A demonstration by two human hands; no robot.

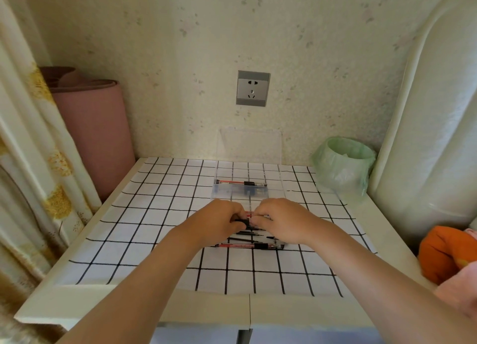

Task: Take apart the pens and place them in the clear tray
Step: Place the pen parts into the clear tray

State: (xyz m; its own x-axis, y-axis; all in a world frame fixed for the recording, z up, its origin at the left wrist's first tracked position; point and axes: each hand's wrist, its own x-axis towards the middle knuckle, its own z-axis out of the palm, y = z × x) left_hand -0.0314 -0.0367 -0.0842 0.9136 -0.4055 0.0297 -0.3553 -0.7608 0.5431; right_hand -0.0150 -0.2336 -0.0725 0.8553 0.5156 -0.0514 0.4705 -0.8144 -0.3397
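Note:
My left hand [219, 221] and my right hand [280, 218] meet over the middle of the checked table, both gripping one pen [246, 221] with a black grip and a clear red-marked barrel. Just below the hands lie several loose pen parts and refills [247, 236], and a whole pen [249, 246] lies crosswise nearest me. The clear tray [275, 188] stands beyond the hands with its lid raised against the wall. Inside it lie a pen barrel with red print [232, 182] and dark parts [251, 191].
A bin lined with a green bag [342, 165] stands at the table's back right. A rolled pink mat [95, 137] and a curtain stand on the left. A white padded headboard [426, 137] and orange fabric [444, 253] are on the right. A wall socket [253, 88] is above the tray.

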